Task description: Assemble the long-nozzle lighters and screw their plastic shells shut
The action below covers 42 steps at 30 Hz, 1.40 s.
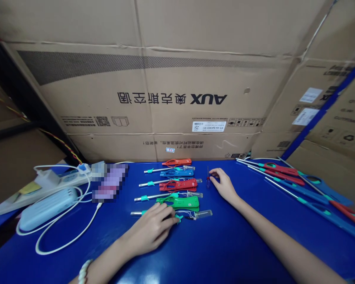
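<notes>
My left hand (155, 228) is closed over the nearest lighter insert (139, 213), a metal tube with teal plastic parts. Its fingers hide most of the insert. The clear fuel tank (204, 214), with thin wires, sticks out to their right. Just beyond lies a green lighter casing (183, 202). At right, my right hand (225, 185) has its thumb and forefinger slightly apart, tips beside a small screwdriver (208, 181) with a dark red handle; I see no firm grip on it. Red (182, 184), blue (177, 173) and orange casings (177, 162) lie farther back among similar inserts.
Several long lighters (296, 173) in red and blue lie at the right. On the left are a light blue power bank (49, 208), white cables (90, 227), a power strip (72, 179) and a blurred phone (112, 183). A cardboard wall (171, 71) stands behind the blue table (225, 252).
</notes>
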Motion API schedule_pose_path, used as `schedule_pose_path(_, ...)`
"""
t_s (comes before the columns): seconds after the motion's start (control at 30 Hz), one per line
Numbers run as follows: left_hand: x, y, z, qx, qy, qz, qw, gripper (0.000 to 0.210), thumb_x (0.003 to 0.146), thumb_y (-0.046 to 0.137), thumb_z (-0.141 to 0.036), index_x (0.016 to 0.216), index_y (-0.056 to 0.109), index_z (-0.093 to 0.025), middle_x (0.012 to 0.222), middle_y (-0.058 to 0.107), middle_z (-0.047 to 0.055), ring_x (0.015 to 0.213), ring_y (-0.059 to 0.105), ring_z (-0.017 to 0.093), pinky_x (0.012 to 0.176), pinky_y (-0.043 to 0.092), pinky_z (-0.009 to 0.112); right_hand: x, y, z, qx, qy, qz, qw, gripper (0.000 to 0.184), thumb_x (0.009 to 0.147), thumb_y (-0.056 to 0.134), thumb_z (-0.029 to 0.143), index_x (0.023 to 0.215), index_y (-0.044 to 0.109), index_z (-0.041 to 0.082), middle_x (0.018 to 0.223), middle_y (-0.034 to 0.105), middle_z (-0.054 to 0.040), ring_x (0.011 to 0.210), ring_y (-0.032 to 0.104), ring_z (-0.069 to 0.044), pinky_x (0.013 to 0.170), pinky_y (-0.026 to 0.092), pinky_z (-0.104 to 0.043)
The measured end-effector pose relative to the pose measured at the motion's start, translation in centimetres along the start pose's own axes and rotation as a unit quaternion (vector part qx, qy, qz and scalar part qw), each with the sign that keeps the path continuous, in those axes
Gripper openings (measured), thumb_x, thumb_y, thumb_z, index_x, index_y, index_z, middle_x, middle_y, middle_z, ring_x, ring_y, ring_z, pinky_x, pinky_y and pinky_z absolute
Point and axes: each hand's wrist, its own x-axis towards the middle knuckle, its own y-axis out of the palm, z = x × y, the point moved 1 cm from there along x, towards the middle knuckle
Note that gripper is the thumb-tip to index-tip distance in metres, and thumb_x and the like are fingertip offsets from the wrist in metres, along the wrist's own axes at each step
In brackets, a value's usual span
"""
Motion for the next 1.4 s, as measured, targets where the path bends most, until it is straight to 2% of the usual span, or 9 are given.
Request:
schedule_pose_path(0.23,0.1,-0.2,-0.4,-0.006,0.002,-0.008,1.0,0.031,0.092,0.039,-0.009,0.118,0.054,-0.019,0.107,0.056,0.007,0.094,0.05,0.021,0.082,0.038,0.035,-0.1,-2.4,3.4,-0.042,-0.068,0.007,0.997,0.01,0.09,0.043,0.019,0.094,0.052,0.02,0.09,0.059,-0.0073,0.088,0.055,-0.024,0.082,0.043,-0.04)
schedule_pose_path(0.33,0.2,-0.2,-0.6,-0.01,0.01,-0.012,1.0,0.03,0.093,0.039,-0.01,0.117,0.055,-0.019,0.109,0.058,0.007,0.097,0.049,0.022,0.085,0.037,0.036,-0.6,-2.8,5.5,-0.059,-0.12,0.055,0.99,0.014,0.092,0.042,0.018,0.085,0.053,0.021,0.085,0.06,-0.0056,0.083,0.054,-0.022,0.084,0.039,-0.04)
schedule_pose_path(0.5,0.3,-0.4,-1.0,-0.013,0.014,-0.003,1.0,0.032,0.09,0.043,-0.01,0.118,0.054,-0.021,0.112,0.058,0.006,0.102,0.049,0.023,0.089,0.036,0.036,-2.4,-2.3,8.9,-0.066,-0.21,0.14,0.965,0.016,0.092,0.043,0.017,0.085,0.057,0.019,0.078,0.061,-0.0039,0.072,0.052,-0.018,0.073,0.037,-0.033)
schedule_pose_path(0.63,0.2,-0.5,-1.1,-0.006,0.012,0.008,1.0,0.033,0.089,0.044,-0.011,0.119,0.054,-0.022,0.114,0.056,0.006,0.106,0.047,0.024,0.091,0.035,0.038,-4.0,-1.3,10.4,-0.096,-0.283,0.221,0.928,0.016,0.091,0.044,0.017,0.081,0.057,0.018,0.074,0.061,-0.0034,0.07,0.051,-0.017,0.071,0.035,-0.032)
schedule_pose_path(0.9,0.3,-0.5,-1.2,-0.011,0.011,0.002,1.0,0.033,0.088,0.045,-0.009,0.117,0.056,-0.022,0.11,0.057,0.006,0.104,0.048,0.023,0.092,0.037,0.038,-4.8,-0.3,9.9,-0.147,-0.282,0.291,0.902,0.014,0.09,0.049,0.022,0.079,0.057,0.019,0.075,0.061,-0.002,0.073,0.052,-0.016,0.077,0.033,-0.032)
schedule_pose_path(1.23,0.5,-0.6,-1.2,-0.019,0.021,0.022,0.999,0.034,0.089,0.042,-0.008,0.119,0.053,-0.021,0.119,0.059,0.006,0.11,0.05,0.023,0.1,0.03,0.042,-5.0,0.4,9.9,-0.151,-0.3,0.299,0.893,0.016,0.092,0.046,0.019,0.082,0.057,0.018,0.077,0.063,-0.0034,0.074,0.053,-0.016,0.077,0.033,-0.031)
schedule_pose_path(1.4,0.5,-0.6,-1.2,-0.015,0.021,0.016,1.0,0.032,0.091,0.042,-0.009,0.117,0.055,-0.02,0.117,0.06,0.006,0.107,0.052,0.023,0.097,0.033,0.04,-5.1,0.4,9.8,-0.139,-0.289,0.305,0.897,0.015,0.092,0.045,0.018,0.083,0.058,0.018,0.077,0.063,-0.0032,0.075,0.054,-0.016,0.078,0.033,-0.031)
